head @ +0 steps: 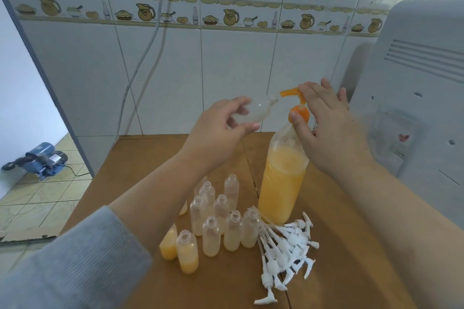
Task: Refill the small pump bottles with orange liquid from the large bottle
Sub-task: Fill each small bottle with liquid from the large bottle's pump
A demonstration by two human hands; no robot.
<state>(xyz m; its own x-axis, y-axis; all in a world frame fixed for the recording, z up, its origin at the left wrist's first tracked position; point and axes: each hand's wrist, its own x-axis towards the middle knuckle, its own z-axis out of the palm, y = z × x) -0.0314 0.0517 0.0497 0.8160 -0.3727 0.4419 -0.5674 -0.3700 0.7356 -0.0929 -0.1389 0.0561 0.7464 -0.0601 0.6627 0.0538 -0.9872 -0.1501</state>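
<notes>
A large clear bottle [281,183] stands on the wooden table [140,158], filled with orange liquid to about two thirds. Its orange pump head [298,105] points left. My right hand [326,128] rests over the pump top, fingers spread, thumb against the pump collar. My left hand [223,125] holds a small, nearly empty bottle [251,111] tilted on its side, its open neck right at the pump spout. Several small open bottles [221,216] stand in a cluster at the front; those at the near left hold orange liquid.
A pile of white pump tops [288,248] lies on the table right of the cluster. A white appliance [414,98] stands at the right edge. A tiled wall with hanging cables [150,52] is behind. On the floor at left sits a blue water pump [42,158].
</notes>
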